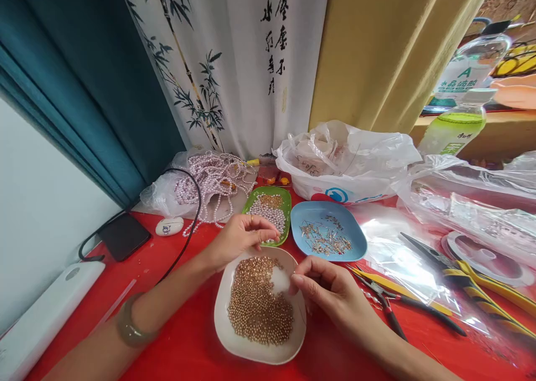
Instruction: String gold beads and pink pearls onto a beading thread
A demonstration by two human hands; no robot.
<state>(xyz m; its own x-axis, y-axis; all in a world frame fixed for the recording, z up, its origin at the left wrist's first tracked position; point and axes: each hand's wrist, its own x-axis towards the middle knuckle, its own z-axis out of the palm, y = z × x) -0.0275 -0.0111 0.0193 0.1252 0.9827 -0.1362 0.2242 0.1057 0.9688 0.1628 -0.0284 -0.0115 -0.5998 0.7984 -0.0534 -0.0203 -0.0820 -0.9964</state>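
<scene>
My left hand (247, 235) is over the near edge of a green tray (287, 209), thumb and fingertips pinched together; whatever they hold is too small to make out. Pale pearl beads (270, 216) and gold beads (272, 200) lie in that tray. Past the right rim of a white dish (223, 326) is my right hand (324, 287), its thumb and index finger closed on something tiny that I cannot make out. Small gold beads (259, 308) fill much of the dish. A blue tray (302, 216) behind my right hand carries little metal pieces (324, 240).
Pliers (383, 297) and large yellow-black pliers (464, 275) lie at right, near clear plastic sheets (397, 252) and a spool (488, 255). Strands of lilac beads (209, 180), a black cable (196, 202) and a phone (123, 236) are at left. A white plastic bag (352, 169) stands behind.
</scene>
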